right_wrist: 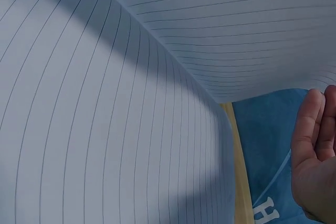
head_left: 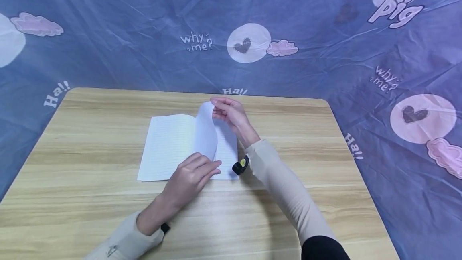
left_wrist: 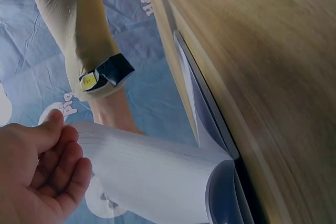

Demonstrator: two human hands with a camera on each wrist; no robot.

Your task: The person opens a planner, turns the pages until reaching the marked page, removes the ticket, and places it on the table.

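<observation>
A notebook (head_left: pixel 169 143) with white lined pages lies spread on the wooden table. One page (head_left: pixel 205 131) stands up from the middle, curving to the right. At the upper free corner of that page, my right hand (head_left: pixel 231 112) pinches the paper between thumb and fingers. My left hand (head_left: pixel 191 175) is at the page's lower edge, its fingers loosely bent and pointing right. In the left wrist view, the left hand (left_wrist: pixel 47 166) has its thumb and fingertips beside the page (left_wrist: pixel 147 171); contact is unclear. The right wrist view shows lined paper (right_wrist: pixel 131 108) beside the right hand (right_wrist: pixel 317 156).
The wooden table (head_left: pixel 288 131) extends on all sides of the notebook. Behind it hangs a blue printed cloth (head_left: pixel 162 63). A black wrist device (head_left: pixel 241 165) with a yellow mark sits at the right sleeve (head_left: pixel 285 183), over the notebook's right edge.
</observation>
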